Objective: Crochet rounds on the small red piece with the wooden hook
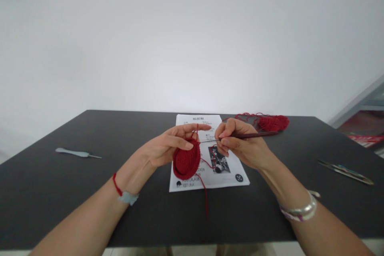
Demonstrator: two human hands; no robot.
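Note:
A round red crochet piece [186, 162] hangs from my left hand [168, 144], pinched at its upper edge by the thumb. My left index finger points right, with a strand of red yarn [197, 129] over it. Between the fingers of my right hand [240, 144] is a crochet hook [255, 135] with a dark red handle. Its thin metal shaft reaches left to the top edge of the crochet piece; whether the tip sits in a stitch is too small to tell. A loose red yarn tail [206, 200] dangles below the piece.
Printed pattern sheets [210, 180] lie under my hands on the black table [144, 216]. At the back right is a red yarn ball [273, 123]. A grey-handled crochet hook [75, 153] lies at left, metal scissors or tweezers [345, 172] at right. A white wall [192, 48] stands behind.

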